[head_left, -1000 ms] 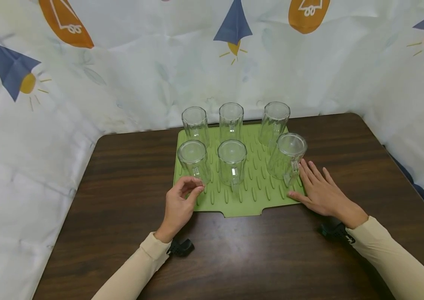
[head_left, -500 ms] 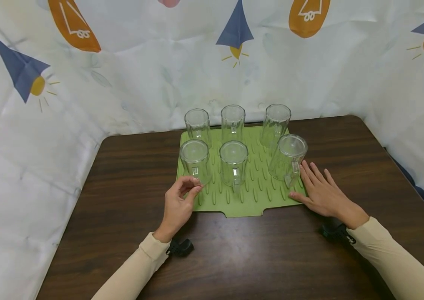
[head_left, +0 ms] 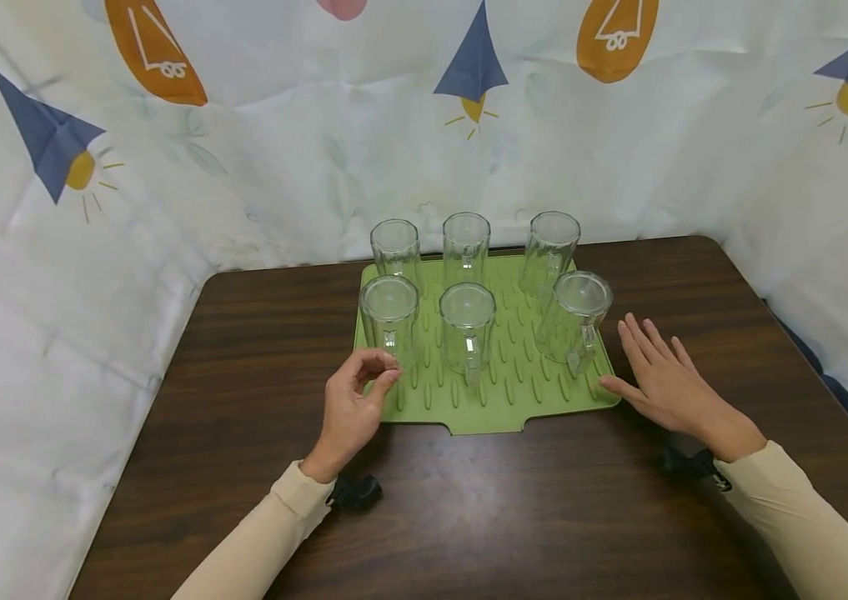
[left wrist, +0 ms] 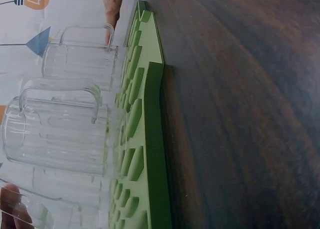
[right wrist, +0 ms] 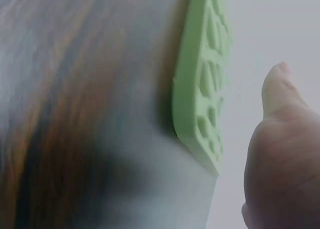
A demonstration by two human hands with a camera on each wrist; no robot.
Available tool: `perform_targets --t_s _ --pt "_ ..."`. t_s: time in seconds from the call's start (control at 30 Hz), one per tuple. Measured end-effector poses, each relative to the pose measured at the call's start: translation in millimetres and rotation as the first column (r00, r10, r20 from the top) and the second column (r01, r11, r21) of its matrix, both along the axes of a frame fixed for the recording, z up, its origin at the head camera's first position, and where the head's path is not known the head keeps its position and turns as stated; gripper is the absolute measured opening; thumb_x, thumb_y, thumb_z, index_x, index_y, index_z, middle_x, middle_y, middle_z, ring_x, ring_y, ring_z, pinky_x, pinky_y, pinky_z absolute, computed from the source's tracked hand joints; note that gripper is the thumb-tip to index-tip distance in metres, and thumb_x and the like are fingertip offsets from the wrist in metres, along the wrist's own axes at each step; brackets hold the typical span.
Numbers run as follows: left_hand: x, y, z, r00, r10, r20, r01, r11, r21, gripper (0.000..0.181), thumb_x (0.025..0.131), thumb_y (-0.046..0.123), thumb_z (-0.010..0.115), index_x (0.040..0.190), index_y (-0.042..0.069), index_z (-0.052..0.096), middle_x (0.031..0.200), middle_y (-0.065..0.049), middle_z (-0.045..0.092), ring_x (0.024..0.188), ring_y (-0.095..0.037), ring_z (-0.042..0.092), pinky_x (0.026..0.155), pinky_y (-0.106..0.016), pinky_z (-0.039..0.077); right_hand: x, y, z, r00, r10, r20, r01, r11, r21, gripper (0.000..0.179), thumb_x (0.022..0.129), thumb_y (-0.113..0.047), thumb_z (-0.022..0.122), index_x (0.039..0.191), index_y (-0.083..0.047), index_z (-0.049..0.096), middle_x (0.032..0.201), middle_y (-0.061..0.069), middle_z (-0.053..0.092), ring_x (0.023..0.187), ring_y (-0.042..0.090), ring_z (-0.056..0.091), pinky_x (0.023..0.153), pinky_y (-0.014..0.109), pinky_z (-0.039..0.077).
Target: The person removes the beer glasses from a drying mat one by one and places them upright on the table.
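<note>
On a green ribbed drying mat stand several clear glass mugs in two rows. The front ones are upside down, handles toward me. My left hand pinches the handle of the front-left glass mug; in the left wrist view its fingertips show through the glass handle. Whether that mug's rim touches the mat is hidden. My right hand is spread flat with straight fingers, beside the mat's right edge and the front-right mug. It holds nothing. In the right wrist view the thumb sticks out near the mat corner.
The front-middle mug stands close to the right of the pinched one. A rear-left mug is just behind it. The dark wooden table meets a white patterned cloth at the back and sides.
My right hand has lifted off the mat's right corner and moved to the right. The left hand keeps its pinch and has shifted slightly up with the mug. The head view has tilted a little.
</note>
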State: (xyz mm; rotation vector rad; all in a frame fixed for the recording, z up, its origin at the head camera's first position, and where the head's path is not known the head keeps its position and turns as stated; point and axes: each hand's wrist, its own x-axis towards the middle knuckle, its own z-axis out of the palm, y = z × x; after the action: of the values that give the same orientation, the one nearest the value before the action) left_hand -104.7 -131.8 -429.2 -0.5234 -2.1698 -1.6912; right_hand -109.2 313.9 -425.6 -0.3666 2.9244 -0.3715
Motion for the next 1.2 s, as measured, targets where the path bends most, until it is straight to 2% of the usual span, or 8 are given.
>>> perform_targets --t_s 0.23,0.37,0.53,0.77,0.83,0.9,1.03,1.2 --pt "-1.7 -1.9 6.3 0.999 0.000 -0.045 -0.001 0.999 -0.034 0.015 0.093 -0.009 0.069 0.105 -0.001 0.065 0.096 -0.016 0.068 0.090 -0.003 0.066 0.086 -0.014 0.057 4.4 13.1 10.7 0.982 -0.004 -0.189 -0.002 1.000 -0.029 0.096 0.098 -0.051 0.067 0.167 -0.010 0.014 0.174 0.023 0.008 0.155 0.052 0.022 0.115 0.080 0.021" --pt "-4.3 -3.4 12.3 0.996 0.014 -0.083 -0.019 0.998 -0.057 0.013 0.093 -0.006 0.070 0.103 0.000 0.065 0.094 -0.013 0.068 0.087 -0.007 0.065 0.084 -0.014 0.057 4.5 17.3 19.6 0.948 -0.032 -0.317 0.014 0.998 -0.057 0.092 0.096 -0.042 0.073 0.165 -0.009 0.021 0.172 0.026 0.016 0.141 0.059 0.037 0.107 0.079 0.027" --pt "-5.7 -7.0 21.4 0.990 0.041 -0.137 -0.060 0.989 -0.133 0.012 0.093 -0.003 0.071 0.102 0.004 0.067 0.095 -0.008 0.069 0.085 -0.014 0.067 0.086 -0.013 0.056 1.7 22.4 32.8 0.901 -0.104 -0.420 0.046 0.988 -0.145 0.088 0.097 -0.040 0.072 0.164 -0.008 0.024 0.170 0.027 0.021 0.141 0.058 0.037 0.104 0.081 0.026" --pt "-7.6 -13.4 36.1 0.973 0.052 -0.224 -0.107 0.964 -0.242 0.015 0.092 -0.006 0.071 0.101 0.006 0.069 0.096 -0.006 0.068 0.084 -0.017 0.066 0.082 -0.012 0.053 -1.1 22.3 51.4 0.816 -0.213 -0.537 0.027 0.943 -0.333 0.080 0.096 -0.031 0.074 0.161 -0.009 0.032 0.164 0.028 0.031 0.137 0.059 0.042 0.099 0.082 0.032" --pt "-9.1 -14.4 39.1 0.965 0.041 -0.260 -0.113 0.956 -0.270 0.017 0.091 -0.008 0.071 0.100 0.006 0.069 0.095 -0.006 0.068 0.083 -0.017 0.066 0.080 -0.015 0.053 -1.2 20.4 54.6 0.790 -0.231 -0.568 0.005 0.929 -0.371 0.077 0.096 -0.026 0.074 0.161 -0.011 0.034 0.162 0.028 0.035 0.132 0.056 0.047 0.098 0.071 0.042" --pt "-10.0 -14.6 42.1 0.956 0.028 -0.292 -0.121 0.945 -0.305 0.017 0.091 -0.009 0.070 0.099 0.006 0.069 0.095 -0.006 0.068 0.083 -0.016 0.065 0.077 -0.019 0.054 -1.3 17.5 58.0 0.770 -0.241 -0.591 -0.016 0.918 -0.396 0.076 0.096 -0.022 0.075 0.160 -0.013 0.036 0.158 0.029 0.038 0.128 0.052 0.050 0.103 0.044 0.051" --pt "-10.3 -15.7 47.8 0.940 -0.010 -0.341 -0.130 0.913 -0.386 0.018 0.092 -0.011 0.068 0.100 0.005 0.069 0.095 -0.006 0.066 0.083 -0.015 0.066 0.073 -0.027 0.057 -0.8 9.1 67.8 0.750 -0.281 -0.599 -0.027 0.891 -0.453 0.074 0.094 -0.015 0.074 0.159 -0.017 0.038 0.149 0.028 0.046 0.127 0.043 0.055 0.098 0.001 0.030" --pt "-10.0 -16.8 55.4 0.921 -0.083 -0.380 -0.113 0.878 -0.466 0.025 0.091 -0.017 0.062 0.104 0.003 0.070 0.097 -0.009 0.065 0.087 -0.018 0.071 0.077 -0.029 0.064 -0.9 -1.9 80.4 0.736 -0.331 -0.590 -0.048 0.845 -0.533 0.072 0.091 -0.006 0.075 0.155 -0.019 0.044 0.146 0.020 0.052 0.129 -0.007 0.052 0.095 0.002 0.035"
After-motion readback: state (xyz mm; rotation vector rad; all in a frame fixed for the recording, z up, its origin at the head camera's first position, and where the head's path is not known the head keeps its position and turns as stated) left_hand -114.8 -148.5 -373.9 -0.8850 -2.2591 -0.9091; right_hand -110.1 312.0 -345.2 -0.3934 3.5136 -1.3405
